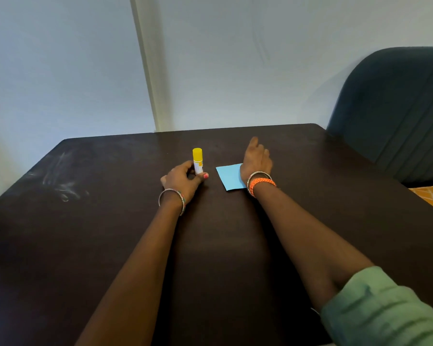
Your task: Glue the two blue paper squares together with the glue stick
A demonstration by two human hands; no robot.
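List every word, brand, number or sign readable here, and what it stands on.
No text can be read.
Glue stick, gripped by the left hand: its white label bears small orange marks, too small and blurred to read.
Blue paper: plain, no print shows.

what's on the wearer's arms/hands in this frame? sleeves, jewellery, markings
Left hand: a thin silver bangle plus a multicoloured beaded one at the wrist, pink-red polish on the thumbnail, forearm bare. Right hand: silver bangles and an orange braided band; a light green sleeve pushed up near the elbow.
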